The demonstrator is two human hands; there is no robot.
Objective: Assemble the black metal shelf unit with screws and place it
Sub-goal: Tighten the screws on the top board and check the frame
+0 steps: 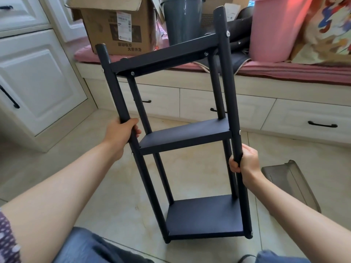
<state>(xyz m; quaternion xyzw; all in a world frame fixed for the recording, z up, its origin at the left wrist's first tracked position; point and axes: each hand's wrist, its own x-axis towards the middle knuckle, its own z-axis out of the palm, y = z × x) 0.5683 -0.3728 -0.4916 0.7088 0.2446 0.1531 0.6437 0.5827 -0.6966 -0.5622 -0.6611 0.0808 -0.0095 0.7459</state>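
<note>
head view, sole entry.

item: black metal shelf unit, three tiers on four posts, silver screw heads visible at the joints; appears fully assembled, so by judgement the fastening is done and placing remains. location: held out in front of the person over the tiled floor. whether its feet touch the floor cannot be told; the unit leans, top away from the person and toward the window bench.

left hand: fingers and thumb wrapped round the near left post, just above the middle tier.

right hand: clenched round the near right post, just below the middle tier.

key relation: long axis runs from the feet near the person's knees up and away to the post tops by the bench. both grips sit near the mid-height, left a little higher, so the weight lies roughly balanced above and below the hands. neither hand is clearly nearer; the pair acts as one. standing it up likely calls for swinging the top back over the feet.

surroundings: cardboard box, grey bucket, pink bin on the bench cushion; white cabinet at left; translucent grey tray on the floor at right, near the likely set-down path.
</note>
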